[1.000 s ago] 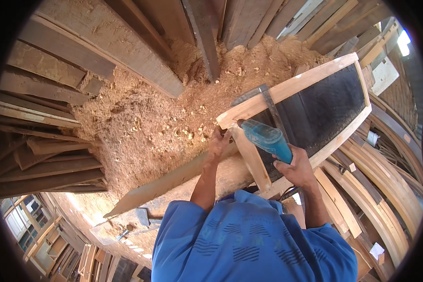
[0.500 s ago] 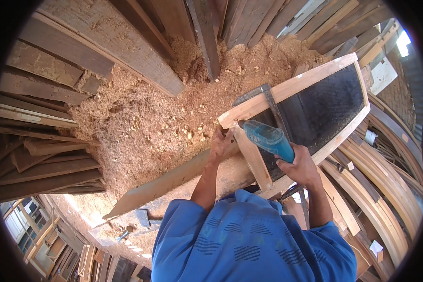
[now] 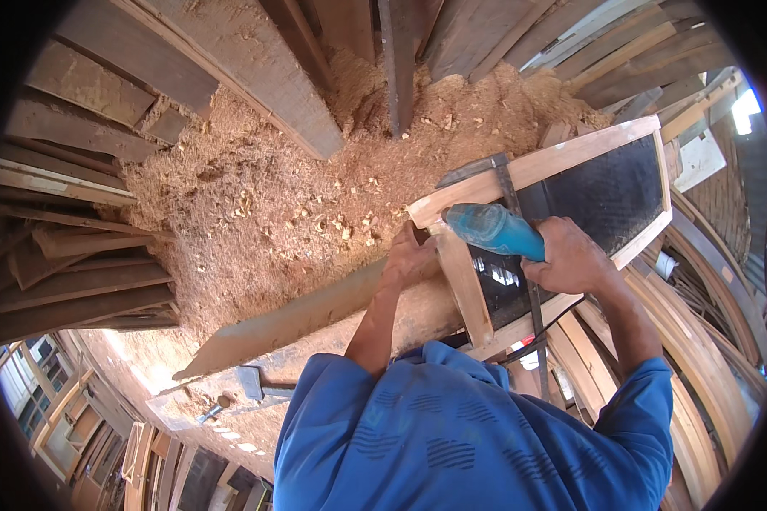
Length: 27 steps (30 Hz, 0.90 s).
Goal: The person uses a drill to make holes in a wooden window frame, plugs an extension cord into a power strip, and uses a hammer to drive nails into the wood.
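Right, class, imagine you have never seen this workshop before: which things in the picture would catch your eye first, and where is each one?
First, the blue power tool right of centre, gripped by the right hand and pressed to a wooden frame with a dark panel. The left hand steadies the frame's corner beside it. Behind them a big heap of sawdust fills the middle, ringed by stacked planks on the left.

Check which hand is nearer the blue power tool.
Right. The right hand grips the blue power tool at its rear end. The left hand rests on the corner of the wooden frame, just left of the tool's nose, not touching it.
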{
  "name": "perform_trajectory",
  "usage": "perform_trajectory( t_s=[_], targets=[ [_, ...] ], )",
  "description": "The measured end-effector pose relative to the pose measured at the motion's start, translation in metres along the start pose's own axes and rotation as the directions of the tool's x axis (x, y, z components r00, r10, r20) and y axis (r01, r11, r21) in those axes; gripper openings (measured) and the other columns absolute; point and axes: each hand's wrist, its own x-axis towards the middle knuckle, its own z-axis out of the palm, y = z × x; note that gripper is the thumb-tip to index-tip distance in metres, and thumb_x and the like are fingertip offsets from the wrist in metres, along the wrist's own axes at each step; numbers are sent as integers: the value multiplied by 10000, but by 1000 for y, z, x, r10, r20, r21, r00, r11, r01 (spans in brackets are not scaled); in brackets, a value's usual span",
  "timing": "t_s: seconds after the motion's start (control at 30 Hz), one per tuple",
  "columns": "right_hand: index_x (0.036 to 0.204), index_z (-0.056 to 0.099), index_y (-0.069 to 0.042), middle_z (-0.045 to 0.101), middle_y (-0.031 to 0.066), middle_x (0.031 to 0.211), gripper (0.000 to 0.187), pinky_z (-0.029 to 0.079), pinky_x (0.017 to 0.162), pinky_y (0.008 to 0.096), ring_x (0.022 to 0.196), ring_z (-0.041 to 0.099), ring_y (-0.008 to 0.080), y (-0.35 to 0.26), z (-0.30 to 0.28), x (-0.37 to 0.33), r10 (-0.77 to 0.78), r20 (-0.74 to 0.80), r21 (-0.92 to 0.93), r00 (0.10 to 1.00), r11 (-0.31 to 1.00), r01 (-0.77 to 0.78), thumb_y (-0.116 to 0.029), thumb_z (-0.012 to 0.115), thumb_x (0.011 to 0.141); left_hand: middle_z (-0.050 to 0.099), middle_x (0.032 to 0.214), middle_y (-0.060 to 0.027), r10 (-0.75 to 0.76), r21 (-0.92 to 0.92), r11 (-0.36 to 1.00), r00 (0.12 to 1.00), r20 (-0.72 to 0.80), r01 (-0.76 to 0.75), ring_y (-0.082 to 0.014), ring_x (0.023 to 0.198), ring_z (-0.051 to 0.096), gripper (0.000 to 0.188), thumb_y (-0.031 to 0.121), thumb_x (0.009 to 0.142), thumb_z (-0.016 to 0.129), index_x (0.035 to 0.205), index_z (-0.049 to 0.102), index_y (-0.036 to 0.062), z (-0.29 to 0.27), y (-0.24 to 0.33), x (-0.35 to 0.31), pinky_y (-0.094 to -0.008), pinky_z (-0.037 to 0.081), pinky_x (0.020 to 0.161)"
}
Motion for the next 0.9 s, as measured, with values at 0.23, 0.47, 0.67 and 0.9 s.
perform_trajectory(
  t_s=[0.23,0.47,0.67,0.9],
  targets=[
    [909,647,40,648,299,894,312,488,882,502,931,626,471,-5,-6,8,-20,63,-17,998,1000,21,-187,666,696,452,1454,-323,-118,48,993,975,187,111,-448,1350,460,1103,696,823,620,1546,210,-29,-2,-1,3,-463,394,1122],
    [892,644,33,651,292,885,293,484,874,511,908,621,475,-8,-6,12,-69,15,-96,998,993,70,-192,656,705,421,1475,-324,-78,-34,996,970,229,88,-454,1386,409,1086,678,841,621,1560,178,-6,-2,-2,5,-465,360,1150],
    [948,637,15,655,267,861,316,468,908,512,887,613,473,-11,-11,17,-61,37,-110,997,992,65,-193,655,711,484,1428,-296,-76,-24,996,989,129,80,-437,1346,463,983,610,850,661,1507,279,-15,8,-8,3,-459,383,1132],
    [986,656,14,686,254,905,334,503,890,505,916,642,463,-14,-13,18,-24,91,-182,996,983,40,-140,716,696,600,1285,-271,8,-87,996,989,145,5,-427,1210,582,853,534,856,690,1435,355,5,-2,-2,3,-467,471,1033]
  ],
)
